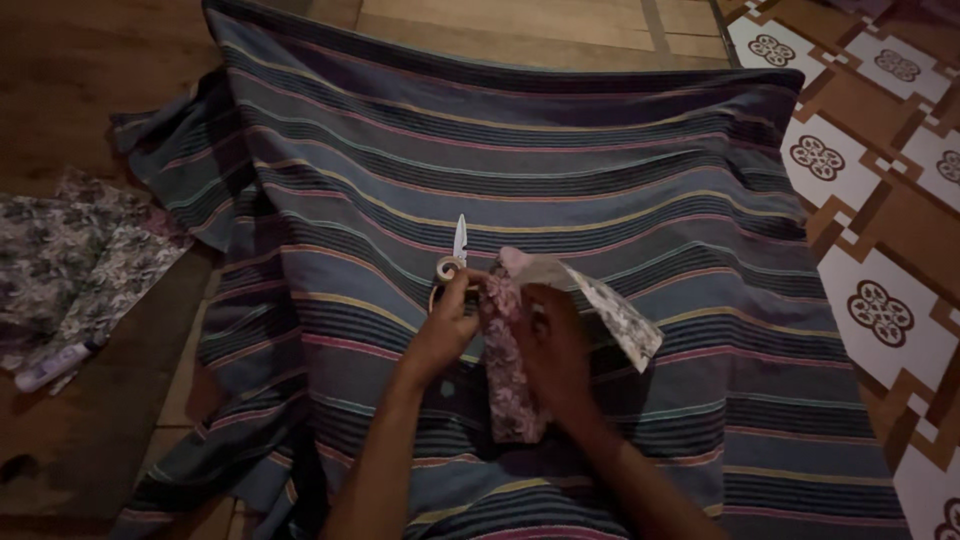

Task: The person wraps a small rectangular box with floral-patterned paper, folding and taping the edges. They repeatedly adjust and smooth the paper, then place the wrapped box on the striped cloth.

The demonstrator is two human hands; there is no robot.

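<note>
Both hands meet over the middle of a striped cloth (560,170), blue-grey with pink, yellow and dark bands, which lies spread across the floor and runs on ahead of the hands and out to both sides. The left hand (445,330) is curled partly closed, its fingertips at the left edge of a narrow strip of floral fabric (510,385) in pink and dark tones. The right hand (555,345) lies over the same strip, fingers bent and pressing it from above, so it has hold of the fabric; how tightly either hand grips cannot be told in the dim light. The strip runs from just beyond the fingertips back toward the wrists, between the two forearms. From its far end a paler printed piece (615,310) folds off to the right of the right hand and ends in a loose corner lying on the striped cloth.

Just ahead of the left hand lie small scissors (455,255), pale handle loops nearest the fingers and touching or nearly touching them, blades pointing away. Well off to the left of the left hand, more floral cloth (75,265) lies crumpled on the brown floor with a small white tube-like object (55,365) beside it. Far to the right of the right hand, patterned floor tiles (880,310) show brown and white.
</note>
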